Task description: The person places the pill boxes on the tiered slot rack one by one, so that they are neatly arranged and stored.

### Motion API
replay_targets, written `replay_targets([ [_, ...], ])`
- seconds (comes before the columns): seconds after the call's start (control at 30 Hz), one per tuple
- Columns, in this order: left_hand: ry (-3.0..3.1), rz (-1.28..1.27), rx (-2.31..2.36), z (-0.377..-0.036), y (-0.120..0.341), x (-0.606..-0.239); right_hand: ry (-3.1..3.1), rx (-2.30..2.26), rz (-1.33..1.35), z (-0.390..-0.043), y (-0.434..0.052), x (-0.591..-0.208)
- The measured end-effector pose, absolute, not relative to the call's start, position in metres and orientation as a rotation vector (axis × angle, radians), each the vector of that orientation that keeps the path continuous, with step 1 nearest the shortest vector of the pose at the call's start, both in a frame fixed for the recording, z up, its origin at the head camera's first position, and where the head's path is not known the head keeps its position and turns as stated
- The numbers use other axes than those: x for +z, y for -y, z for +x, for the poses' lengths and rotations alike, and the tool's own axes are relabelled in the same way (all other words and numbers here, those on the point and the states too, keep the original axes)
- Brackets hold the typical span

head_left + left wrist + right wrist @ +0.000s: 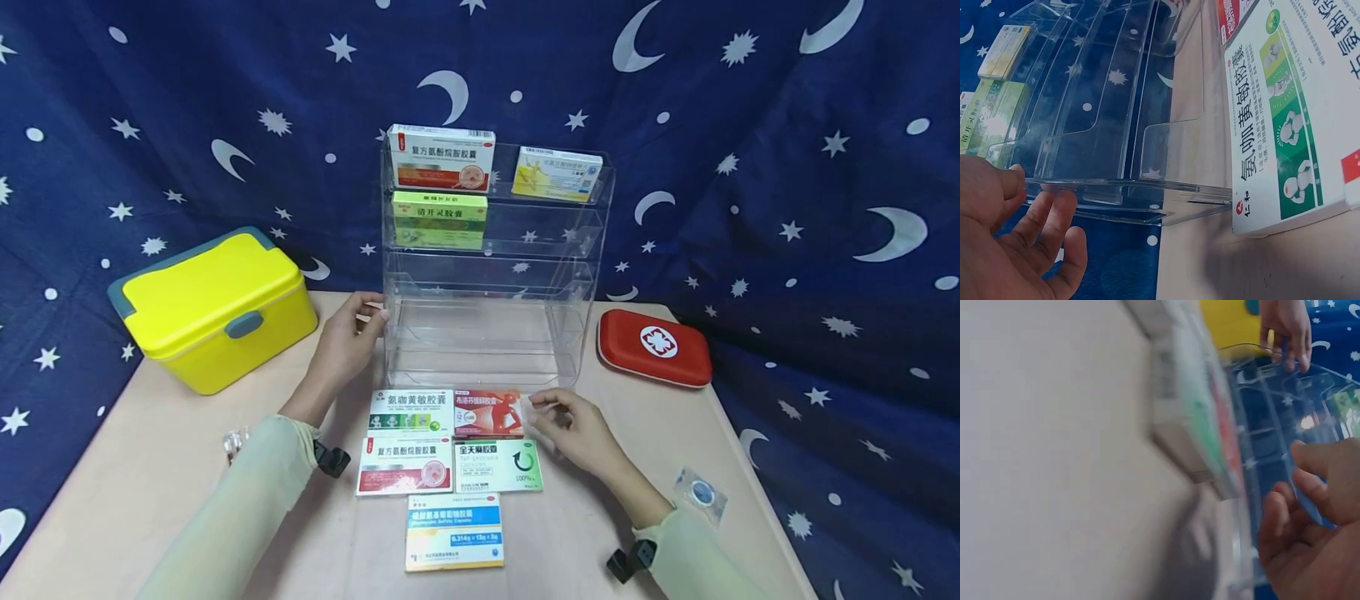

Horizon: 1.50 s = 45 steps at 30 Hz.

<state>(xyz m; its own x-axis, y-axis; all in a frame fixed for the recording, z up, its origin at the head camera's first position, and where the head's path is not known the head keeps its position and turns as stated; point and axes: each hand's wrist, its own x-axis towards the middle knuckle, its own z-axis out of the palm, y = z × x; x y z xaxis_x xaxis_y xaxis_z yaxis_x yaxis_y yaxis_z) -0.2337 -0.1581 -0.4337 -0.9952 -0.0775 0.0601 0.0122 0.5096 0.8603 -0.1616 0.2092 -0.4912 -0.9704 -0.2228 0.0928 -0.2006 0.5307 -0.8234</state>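
One clear rack (480, 354) stands on one table (577, 517), and it carries three medicine boxes: on its top tier are two, one white-and-red box (442, 161) at the left and one yellow-and-white box (557, 175) at the right, and on its second tier is one green box (440, 221), at the left. On the table, directly in front of the rack, five more boxes lie flat: nearest to the rack are two, a white-and-green box (410, 412) and a red box (489, 414); then two, a second white-and-red one and a green-lettered box (497, 467); then one blue-and-white box (454, 533), the farthest from the rack. Two hands are seen. The left hand (352, 333) touches the left side wall of the rack with its fingertips, the fingers loosely bent and apart. The right hand (573, 425) is before the right front corner of the rack, just beside the red box, with its fingers relaxed and thumb apart from them; whether a fingertip touches this box, I cannot tell. To the left of the rack is one yellow case (217, 292), and to its right, one red case (654, 347) with a white emblem. Forward of the rack, to the right, lies one clear packet (702, 496) with a blue round piece.
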Motion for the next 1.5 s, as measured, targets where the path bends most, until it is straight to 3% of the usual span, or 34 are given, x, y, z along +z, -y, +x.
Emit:
replay_targets([
  [0.27, 2.619, 0.072, -1.519, -0.233, 0.161, -0.432, -2.759, -1.256, -0.375, -0.124, -0.217, -0.510],
  [0.7, 2.630, 0.068, -1.517, -0.235, 0.157, -0.436, -2.845, -1.142, -0.351, -0.115, -0.216, -0.513],
  [1.17, 2.645, 0.081, -1.503, -0.233, 0.156, -0.434, -2.829, -1.325, -0.321, -0.118, -0.219, -0.512],
  [1.5, 2.641, 0.078, -1.496, -0.233, 0.155, -0.435, -2.809, -1.436, -0.498, -0.115, -0.230, -0.514],
])
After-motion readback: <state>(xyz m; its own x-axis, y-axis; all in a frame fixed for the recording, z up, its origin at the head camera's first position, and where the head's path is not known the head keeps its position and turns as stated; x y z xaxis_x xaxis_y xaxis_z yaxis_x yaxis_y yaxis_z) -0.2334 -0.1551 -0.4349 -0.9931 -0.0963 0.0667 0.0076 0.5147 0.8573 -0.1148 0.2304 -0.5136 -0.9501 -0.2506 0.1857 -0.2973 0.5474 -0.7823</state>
